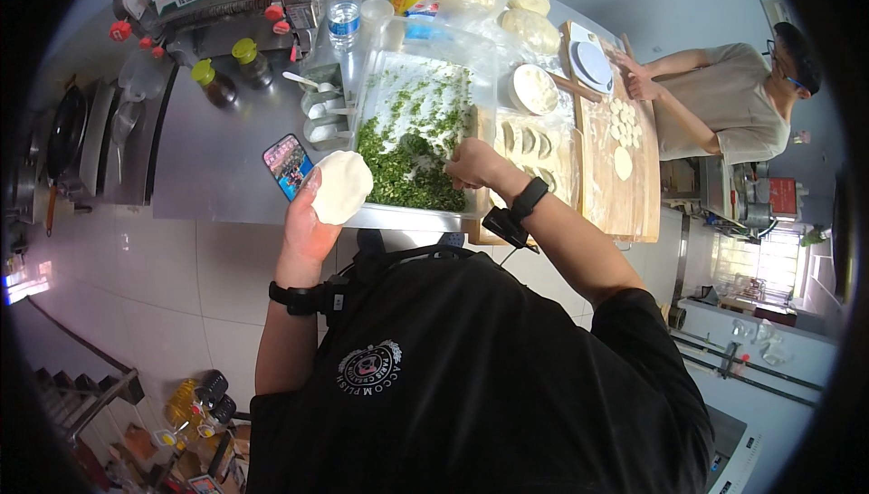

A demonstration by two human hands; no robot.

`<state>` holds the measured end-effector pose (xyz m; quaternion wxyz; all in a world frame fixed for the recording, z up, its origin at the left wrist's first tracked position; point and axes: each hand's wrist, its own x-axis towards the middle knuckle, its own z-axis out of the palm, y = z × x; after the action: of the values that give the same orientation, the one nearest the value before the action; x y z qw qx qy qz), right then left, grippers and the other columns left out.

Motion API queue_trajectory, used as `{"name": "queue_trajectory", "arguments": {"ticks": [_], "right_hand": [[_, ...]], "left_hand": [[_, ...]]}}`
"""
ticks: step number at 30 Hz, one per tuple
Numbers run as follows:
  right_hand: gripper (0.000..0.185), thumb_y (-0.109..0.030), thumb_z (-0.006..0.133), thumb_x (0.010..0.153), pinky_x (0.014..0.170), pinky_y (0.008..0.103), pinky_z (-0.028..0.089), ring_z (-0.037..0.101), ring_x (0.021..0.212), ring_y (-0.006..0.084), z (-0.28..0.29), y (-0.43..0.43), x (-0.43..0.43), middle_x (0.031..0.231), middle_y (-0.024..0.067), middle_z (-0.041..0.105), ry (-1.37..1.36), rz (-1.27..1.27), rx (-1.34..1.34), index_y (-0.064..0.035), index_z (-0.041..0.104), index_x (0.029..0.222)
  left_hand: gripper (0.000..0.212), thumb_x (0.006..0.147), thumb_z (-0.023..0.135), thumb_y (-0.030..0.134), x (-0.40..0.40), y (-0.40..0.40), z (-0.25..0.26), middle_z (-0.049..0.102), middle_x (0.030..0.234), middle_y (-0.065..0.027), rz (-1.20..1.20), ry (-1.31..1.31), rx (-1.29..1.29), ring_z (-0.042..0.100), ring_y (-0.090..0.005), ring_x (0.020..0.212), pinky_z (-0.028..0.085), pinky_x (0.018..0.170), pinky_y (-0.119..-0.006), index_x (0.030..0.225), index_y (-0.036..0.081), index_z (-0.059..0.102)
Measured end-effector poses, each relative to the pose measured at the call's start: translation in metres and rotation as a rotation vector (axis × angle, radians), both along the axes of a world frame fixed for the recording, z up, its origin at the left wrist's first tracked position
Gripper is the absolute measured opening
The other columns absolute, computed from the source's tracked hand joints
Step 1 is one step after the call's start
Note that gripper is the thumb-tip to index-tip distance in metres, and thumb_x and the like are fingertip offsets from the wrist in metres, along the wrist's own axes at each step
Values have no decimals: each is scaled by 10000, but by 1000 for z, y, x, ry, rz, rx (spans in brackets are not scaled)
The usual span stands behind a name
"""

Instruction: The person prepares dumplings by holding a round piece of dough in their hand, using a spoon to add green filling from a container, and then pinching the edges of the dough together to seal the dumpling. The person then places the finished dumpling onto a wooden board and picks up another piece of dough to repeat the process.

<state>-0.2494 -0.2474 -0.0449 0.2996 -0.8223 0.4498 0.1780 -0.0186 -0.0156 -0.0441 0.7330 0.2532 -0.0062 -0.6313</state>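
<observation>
A round, flat dough wrapper lies on my left hand, which holds it up in front of the table edge, left of the filling container. My right hand is over the right side of the clear plastic container. Its fingers are curled around what looks like a thin utensil, mostly hidden by the hand. Chopped green filling is heaped along the container's near side and thins out toward the far side, where the whitish bottom shows.
Left of the container are a smartphone, seasoning tubs and bottles. Folded dumplings rest on a floured board to the right. Farther right, a co-worker's hands are by a scale and dough pieces.
</observation>
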Motion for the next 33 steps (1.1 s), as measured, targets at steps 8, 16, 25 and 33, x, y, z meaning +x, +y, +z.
{"name": "queue_trajectory", "arguments": {"ticks": [8,16,25,33], "right_hand": [[163,-67,598,862,736,451,580,715,833,380,61,46,9,876,214,725,-80,110,-527,-44,742,937],[135,-69,647,819,768,438,592,732,902,346,45,60,0,934,192,741,73,157,-465,-44,747,907],[109,-134,594,865,684,494,570,712,786,375,37,52,-6,783,180,697,-102,252,-714,-59,657,913],[133,-119,625,812,746,461,581,723,843,362,59,56,2,856,200,728,39,166,-544,-42,726,853]], "left_hand": [[502,1057,477,302,-3,-6,0,568,1433,-169,0,-34,30,549,-322,1327,437,1131,-476,1452,-8,468],[501,1063,471,309,-4,-9,-6,570,1434,-166,-32,-74,-29,552,-319,1327,436,1132,-474,1452,-8,470],[513,1061,479,316,-5,-10,-9,575,1429,-169,-47,-98,-37,551,-317,1327,436,1131,-469,1448,-21,471],[507,1062,465,315,-6,-8,-10,572,1437,-165,-20,-91,14,547,-319,1332,434,1133,-470,1449,-12,475]]}}
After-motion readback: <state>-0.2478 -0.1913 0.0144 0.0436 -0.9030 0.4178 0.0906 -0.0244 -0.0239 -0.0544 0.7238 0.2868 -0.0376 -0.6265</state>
